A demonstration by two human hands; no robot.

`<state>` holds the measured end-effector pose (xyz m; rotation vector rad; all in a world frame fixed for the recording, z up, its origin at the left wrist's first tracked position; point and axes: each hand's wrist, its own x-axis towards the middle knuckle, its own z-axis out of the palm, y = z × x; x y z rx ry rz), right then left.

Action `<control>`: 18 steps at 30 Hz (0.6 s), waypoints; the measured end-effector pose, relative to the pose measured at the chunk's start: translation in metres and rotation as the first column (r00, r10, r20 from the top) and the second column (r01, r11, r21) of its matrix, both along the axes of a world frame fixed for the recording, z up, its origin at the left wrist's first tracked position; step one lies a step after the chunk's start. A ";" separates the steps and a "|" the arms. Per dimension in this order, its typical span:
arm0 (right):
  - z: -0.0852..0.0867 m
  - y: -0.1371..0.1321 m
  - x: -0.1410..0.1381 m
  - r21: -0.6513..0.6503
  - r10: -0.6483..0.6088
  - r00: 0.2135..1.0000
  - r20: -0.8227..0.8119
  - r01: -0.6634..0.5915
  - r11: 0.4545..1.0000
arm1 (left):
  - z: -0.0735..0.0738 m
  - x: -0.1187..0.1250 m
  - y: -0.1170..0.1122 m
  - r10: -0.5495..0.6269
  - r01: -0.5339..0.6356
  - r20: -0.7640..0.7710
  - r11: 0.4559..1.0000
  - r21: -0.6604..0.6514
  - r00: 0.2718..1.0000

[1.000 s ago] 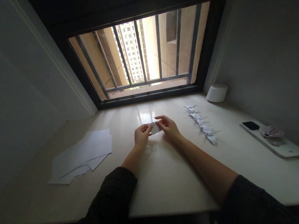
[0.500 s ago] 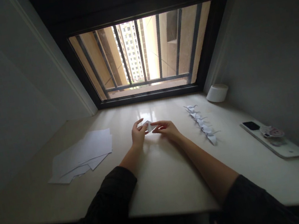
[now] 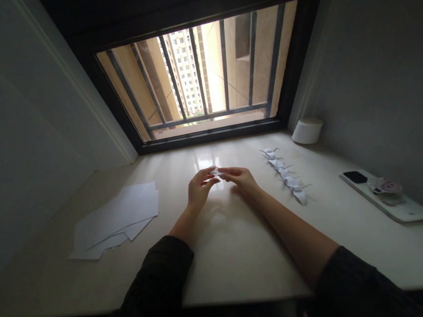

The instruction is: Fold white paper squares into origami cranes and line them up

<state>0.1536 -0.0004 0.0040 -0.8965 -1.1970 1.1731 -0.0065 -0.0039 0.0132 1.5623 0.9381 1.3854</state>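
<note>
The folded paper point(image 3: 216, 171) sits between loose sheets point(image 3: 123, 212) and cranes point(image 3: 284, 173).

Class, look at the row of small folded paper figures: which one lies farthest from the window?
The folded paper figure closest to the front edge of the counter; all the others lie nearer the window.

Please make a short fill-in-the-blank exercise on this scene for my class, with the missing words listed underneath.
1. The left hand and the right hand together hold a small piece of white ____.
2. The loose flat sheets lie on the pale ledge, to the ____ of both hands.
3. The row of folded figures lies between the right forearm and the ____, which rests camera side up.

Missing words: paper; left; phone.
</note>
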 end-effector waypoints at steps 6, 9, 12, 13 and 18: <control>0.000 -0.001 -0.004 -0.003 0.036 0.999 -0.030 -0.036 0.999 | -0.002 0.000 0.000 0.080 -0.083 0.055 0.996 0.043 0.995; 0.000 -0.001 -0.005 -0.009 0.024 0.999 -0.036 -0.025 1.000 | -0.001 0.001 -0.001 0.126 -0.126 0.073 0.992 0.003 0.989; 0.000 -0.001 -0.005 -0.012 0.020 1.000 -0.018 -0.020 1.000 | -0.001 0.004 -0.003 0.149 -0.139 0.118 0.986 -0.095 0.982; 0.000 -0.001 -0.004 -0.012 0.018 1.000 -0.015 -0.018 1.000 | -0.001 0.005 -0.003 0.152 -0.136 0.136 0.983 -0.124 0.979; -0.002 0.000 -0.005 -0.003 -0.041 0.998 -0.042 0.041 0.999 | -0.002 0.008 -0.004 0.152 -0.120 0.181 0.977 -0.178 0.972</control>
